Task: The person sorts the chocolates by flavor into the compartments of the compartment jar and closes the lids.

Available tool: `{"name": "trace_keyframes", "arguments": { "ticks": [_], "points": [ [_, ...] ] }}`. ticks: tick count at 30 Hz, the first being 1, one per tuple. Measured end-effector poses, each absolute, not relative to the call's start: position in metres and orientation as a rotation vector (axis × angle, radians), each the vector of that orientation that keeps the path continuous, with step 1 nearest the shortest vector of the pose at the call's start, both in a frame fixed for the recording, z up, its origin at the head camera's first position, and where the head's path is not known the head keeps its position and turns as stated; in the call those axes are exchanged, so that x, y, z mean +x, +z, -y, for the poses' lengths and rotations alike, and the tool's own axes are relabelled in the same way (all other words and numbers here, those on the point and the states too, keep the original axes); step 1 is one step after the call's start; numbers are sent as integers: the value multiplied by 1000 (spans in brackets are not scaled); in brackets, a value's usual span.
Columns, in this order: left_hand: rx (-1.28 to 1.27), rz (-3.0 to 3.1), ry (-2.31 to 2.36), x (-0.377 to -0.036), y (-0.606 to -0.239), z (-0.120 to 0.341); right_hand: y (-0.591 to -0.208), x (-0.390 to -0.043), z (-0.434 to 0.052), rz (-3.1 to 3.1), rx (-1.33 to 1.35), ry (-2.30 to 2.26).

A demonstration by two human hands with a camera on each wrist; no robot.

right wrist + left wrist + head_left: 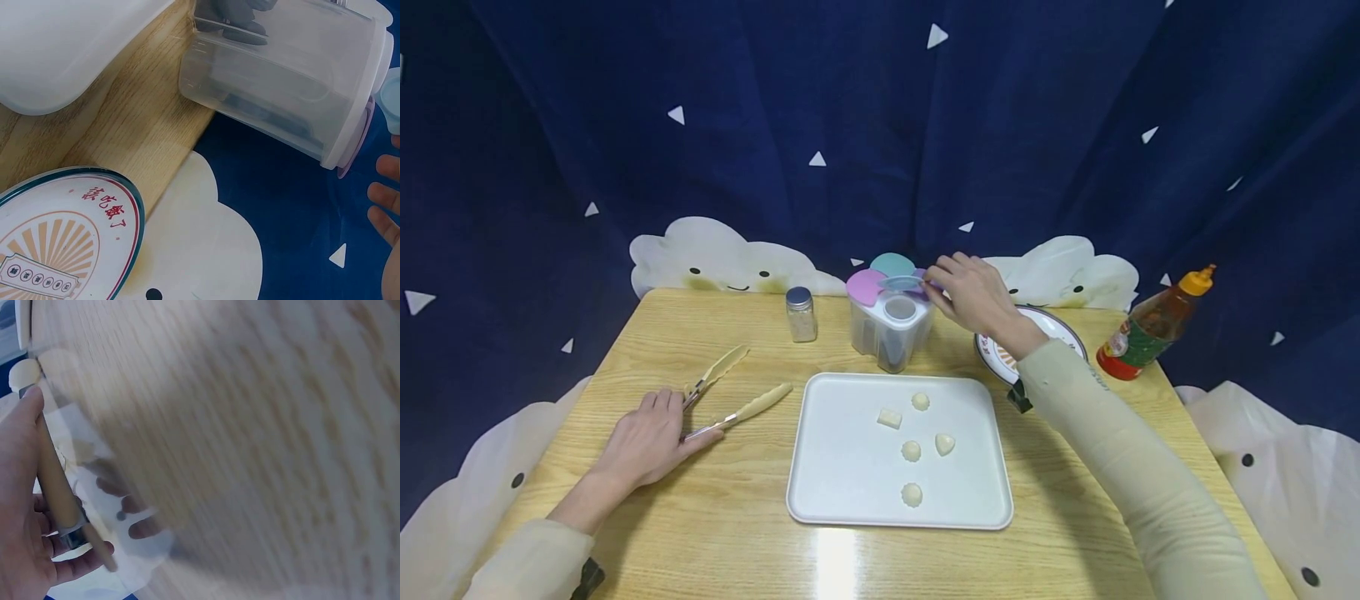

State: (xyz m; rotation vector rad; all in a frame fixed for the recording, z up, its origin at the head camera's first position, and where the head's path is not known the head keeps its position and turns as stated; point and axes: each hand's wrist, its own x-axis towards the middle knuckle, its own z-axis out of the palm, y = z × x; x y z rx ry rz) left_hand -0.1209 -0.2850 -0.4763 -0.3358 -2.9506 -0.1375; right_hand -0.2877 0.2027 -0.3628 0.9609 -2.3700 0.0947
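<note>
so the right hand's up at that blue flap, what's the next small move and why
Probably have the right hand tip the blue flap further back: its fingertips are already at the raised edge, the round opening in front is uncovered, and the left hand is busy holding the spread tongs.

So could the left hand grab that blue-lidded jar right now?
Probably not straight away: the left hand holds tongs. Past their tips, though, only bare wooden tabletop seems to lie before the blue-lidded jar.
</note>
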Motion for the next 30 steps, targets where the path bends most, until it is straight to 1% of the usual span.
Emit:
{"name": "trace_keyframes", "arguments": {
  "ticks": [10, 16, 24, 30],
  "points": [
    [-259, 3044, -153, -123, -472, 286, -362, -287, -202, 2373, 958, 98],
    [-228, 3022, -170, -133, -448, 279, -362, -286, -203, 2383, 953, 97],
    [-346, 2935, -228, -160, -409, 246, -363, -286, -203, 2382, 952, 99],
    [-443, 2931, -287, -184, -391, 208, -365, -286, -203, 2373, 953, 101]
  ]
}}
